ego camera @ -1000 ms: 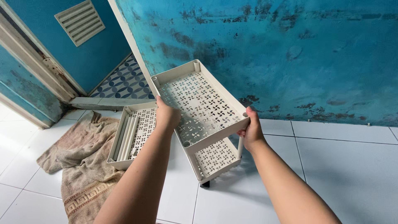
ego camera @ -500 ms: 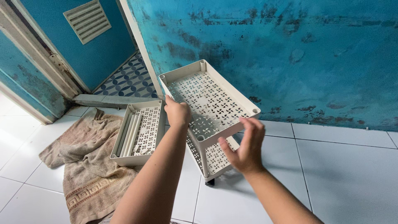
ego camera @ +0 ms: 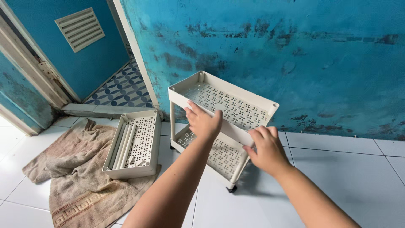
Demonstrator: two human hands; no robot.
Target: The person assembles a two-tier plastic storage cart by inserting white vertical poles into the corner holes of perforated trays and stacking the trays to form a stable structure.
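We take the two-tier plastic cart (ego camera: 219, 126) as the landmark; it stands on the white tile floor (ego camera: 337, 169), close against the blue wall (ego camera: 274, 50). Our left hand (ego camera: 203, 121) grips the near rim of its upper tray (ego camera: 228, 101), thumb inside and fingers outside, which steadies the tray on its corner posts. Our right hand (ego camera: 266, 148) rests against the same rim near the right front post, fingers partly curled, not fully closed. Left of the cart, a spare tray (ego camera: 135, 143) holding loose posts lies on a brown towel (ego camera: 71, 177), within reach.
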